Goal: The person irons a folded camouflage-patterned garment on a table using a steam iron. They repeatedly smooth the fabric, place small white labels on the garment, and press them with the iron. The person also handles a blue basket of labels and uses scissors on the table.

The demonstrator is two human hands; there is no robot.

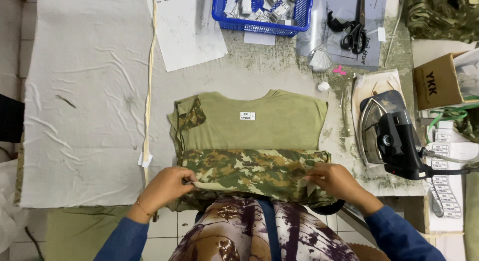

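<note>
Hands: left hand [167, 187] and right hand [335, 181] each pinch the folded camouflage hem of the shirt [252, 136] | shirt: olive body, camouflage sleeves, white label at collar, flat at table [85, 116] centre | hidden: lower hem over table edge | blue basket [262, 11] at 12 o'clock holds small white tags.

One folded shirt [249, 146] between two hands' fingers; beyond the fingertips, one blue basket [259, 14], one iron [391, 136], one pair of scissors [355, 31].
</note>
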